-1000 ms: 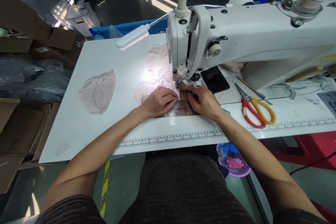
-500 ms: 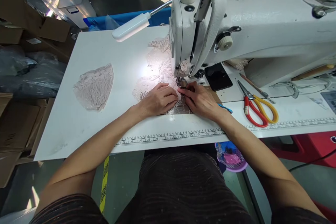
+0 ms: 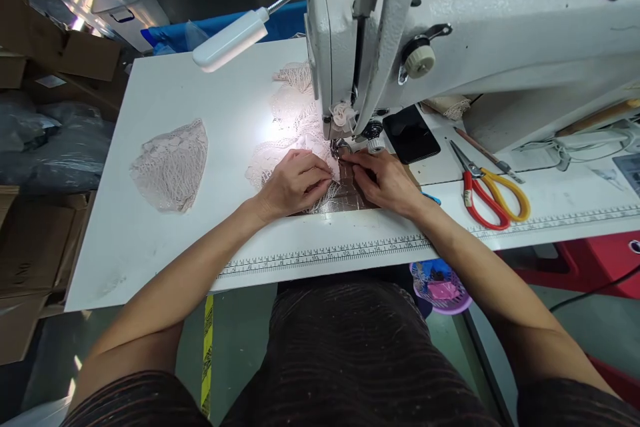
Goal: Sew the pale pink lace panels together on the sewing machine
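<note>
Pale pink lace fabric (image 3: 280,147) lies bunched on the table and runs up to the presser foot (image 3: 340,147) of the white sewing machine (image 3: 330,47). My left hand (image 3: 297,183) is closed, its fingers curled onto the near edge of the lace just left of the foot. On the other side, my right hand (image 3: 385,180) has its fingers bent together, with the tips close by the presser foot. What those tips pinch, if anything, is too small to make out. A separate lace piece (image 3: 170,167) lies flat at the left.
Red-and-yellow scissors (image 3: 487,190) and a dark phone (image 3: 411,133) lie right of my hands. The lamp (image 3: 230,40) hangs over the table's far side. A ruler tape (image 3: 320,257) follows the front edge. A purple basket (image 3: 447,303) stands below.
The view has shifted slightly, so the machine sits higher and further left. My right fingertips have moved from the lace edge up beside the presser foot. The left hand stays on the lace.
</note>
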Demonstrator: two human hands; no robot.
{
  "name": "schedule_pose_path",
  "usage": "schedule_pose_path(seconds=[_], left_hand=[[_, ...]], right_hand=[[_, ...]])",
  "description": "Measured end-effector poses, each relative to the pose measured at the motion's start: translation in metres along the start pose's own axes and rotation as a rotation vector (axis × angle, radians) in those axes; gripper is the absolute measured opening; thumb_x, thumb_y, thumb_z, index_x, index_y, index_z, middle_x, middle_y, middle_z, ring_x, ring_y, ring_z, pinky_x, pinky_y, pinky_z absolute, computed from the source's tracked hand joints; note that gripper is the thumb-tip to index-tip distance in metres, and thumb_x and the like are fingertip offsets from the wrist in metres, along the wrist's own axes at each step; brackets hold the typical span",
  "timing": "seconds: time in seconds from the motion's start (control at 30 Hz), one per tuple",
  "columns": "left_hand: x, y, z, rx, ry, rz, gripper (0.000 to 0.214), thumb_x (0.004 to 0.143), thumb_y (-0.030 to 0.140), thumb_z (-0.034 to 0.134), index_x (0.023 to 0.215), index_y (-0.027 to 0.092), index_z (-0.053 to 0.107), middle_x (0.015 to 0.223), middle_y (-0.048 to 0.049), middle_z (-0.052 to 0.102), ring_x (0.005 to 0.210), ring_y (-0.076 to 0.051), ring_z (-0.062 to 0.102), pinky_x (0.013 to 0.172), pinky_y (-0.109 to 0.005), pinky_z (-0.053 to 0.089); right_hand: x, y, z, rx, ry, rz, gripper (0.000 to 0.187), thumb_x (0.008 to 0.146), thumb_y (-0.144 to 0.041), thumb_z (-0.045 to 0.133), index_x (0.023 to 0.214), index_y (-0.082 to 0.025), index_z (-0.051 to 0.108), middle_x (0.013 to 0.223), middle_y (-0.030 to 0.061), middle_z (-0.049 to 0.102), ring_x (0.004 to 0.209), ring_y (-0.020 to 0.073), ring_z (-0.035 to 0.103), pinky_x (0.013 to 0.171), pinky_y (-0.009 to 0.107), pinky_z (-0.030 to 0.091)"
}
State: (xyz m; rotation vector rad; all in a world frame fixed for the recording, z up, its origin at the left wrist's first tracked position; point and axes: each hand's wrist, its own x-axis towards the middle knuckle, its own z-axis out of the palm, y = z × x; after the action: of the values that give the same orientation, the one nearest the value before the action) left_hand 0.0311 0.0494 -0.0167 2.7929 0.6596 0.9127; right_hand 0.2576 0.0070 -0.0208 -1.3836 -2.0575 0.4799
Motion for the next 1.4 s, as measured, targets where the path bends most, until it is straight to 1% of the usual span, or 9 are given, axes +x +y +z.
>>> schedule_pose_path(seconds=[0.13, 0.3, 0.43, 0.63, 0.83, 0.9, 1.1, 1.2, 1.4], left_hand=[[-0.001, -0.001, 0.005, 0.028, -0.042, 0.043, 0.015, 0.094, 0.021, 0.055, 0.087, 0.02, 0.069, 0.092, -0.0019, 0.074, 0.08, -0.015, 0.066, 0.081, -0.037, 0.052], [-0.002, -0.001, 0.005, 0.047, -0.127, 0.033, 0.019, 0.096, 0.022, 0.052, 0.089, 0.021, 0.07, 0.091, -0.0033, 0.073, 0.078, -0.016, 0.065, 0.079, -0.038, 0.053], [-0.003, 0.0, 0.0, 0.021, -0.159, 0.103, 0.018, 0.095, 0.02, 0.052, 0.091, 0.02, 0.069, 0.096, -0.0045, 0.072, 0.086, -0.017, 0.067, 0.085, -0.04, 0.056], [-0.005, 0.001, -0.004, 0.103, -0.152, 0.227, 0.016, 0.092, 0.023, 0.055, 0.095, 0.017, 0.07, 0.099, -0.0062, 0.072, 0.088, -0.018, 0.068, 0.095, -0.042, 0.057], [-0.005, 0.006, -0.006, 0.138, -0.145, 0.208, 0.019, 0.093, 0.026, 0.054, 0.093, 0.018, 0.071, 0.096, -0.0051, 0.073, 0.084, -0.017, 0.068, 0.108, -0.05, 0.046], [-0.004, 0.007, -0.007, 0.148, -0.126, 0.203, 0.02, 0.093, 0.027, 0.054, 0.093, 0.018, 0.071, 0.094, -0.005, 0.073, 0.08, -0.017, 0.068, 0.108, -0.052, 0.044], [0.002, 0.001, -0.011, 0.133, -0.189, 0.246, 0.021, 0.093, 0.031, 0.053, 0.087, 0.021, 0.071, 0.088, -0.0034, 0.072, 0.079, -0.017, 0.065, 0.096, -0.042, 0.049], [0.003, -0.001, -0.011, 0.147, -0.184, 0.247, 0.023, 0.093, 0.032, 0.053, 0.085, 0.021, 0.071, 0.088, -0.0027, 0.072, 0.078, -0.016, 0.065, 0.098, -0.042, 0.047], [-0.002, 0.002, -0.008, 0.221, -0.151, 0.225, 0.026, 0.095, 0.033, 0.052, 0.095, 0.017, 0.072, 0.094, -0.005, 0.072, 0.081, -0.017, 0.065, 0.102, -0.044, 0.047]], right_hand=[[-0.002, 0.002, 0.004, -0.039, -0.057, -0.117, 0.035, 0.095, -0.025, 0.047, 0.121, -0.023, 0.071, 0.106, 0.0124, 0.058, 0.098, 0.0249, 0.058, 0.09, 0.043, 0.051], [-0.004, 0.005, 0.008, -0.085, -0.075, -0.12, 0.033, 0.094, -0.024, 0.05, 0.121, -0.025, 0.071, 0.112, 0.013, 0.054, 0.103, 0.0266, 0.055, 0.093, 0.046, 0.051], [-0.005, 0.006, 0.009, -0.08, -0.069, -0.123, 0.033, 0.095, -0.025, 0.05, 0.121, -0.025, 0.07, 0.113, 0.0128, 0.054, 0.103, 0.0266, 0.055, 0.093, 0.047, 0.05], [-0.004, 0.004, 0.006, -0.061, -0.066, -0.152, 0.034, 0.094, -0.023, 0.049, 0.121, -0.025, 0.071, 0.111, 0.0123, 0.055, 0.104, 0.0258, 0.055, 0.094, 0.045, 0.051], [-0.004, 0.002, 0.004, -0.102, -0.094, -0.188, 0.034, 0.092, -0.021, 0.052, 0.118, -0.028, 0.073, 0.112, 0.0106, 0.055, 0.106, 0.0253, 0.055, 0.095, 0.045, 0.05], [-0.004, 0.002, 0.004, -0.114, -0.091, -0.196, 0.033, 0.092, -0.021, 0.052, 0.116, -0.027, 0.073, 0.111, 0.0107, 0.056, 0.105, 0.0253, 0.055, 0.095, 0.046, 0.05], [-0.004, -0.001, 0.004, -0.128, -0.064, -0.227, 0.032, 0.091, -0.018, 0.051, 0.113, -0.022, 0.074, 0.111, 0.0128, 0.058, 0.105, 0.0261, 0.056, 0.093, 0.046, 0.051], [-0.005, -0.003, 0.004, -0.159, -0.075, -0.214, 0.034, 0.091, -0.018, 0.051, 0.116, -0.021, 0.073, 0.111, 0.0132, 0.059, 0.104, 0.0262, 0.056, 0.091, 0.046, 0.052], [-0.002, -0.01, 0.004, -0.256, -0.092, -0.176, 0.036, 0.093, -0.018, 0.049, 0.12, -0.022, 0.071, 0.11, 0.0144, 0.06, 0.102, 0.0272, 0.056, 0.087, 0.044, 0.052]])
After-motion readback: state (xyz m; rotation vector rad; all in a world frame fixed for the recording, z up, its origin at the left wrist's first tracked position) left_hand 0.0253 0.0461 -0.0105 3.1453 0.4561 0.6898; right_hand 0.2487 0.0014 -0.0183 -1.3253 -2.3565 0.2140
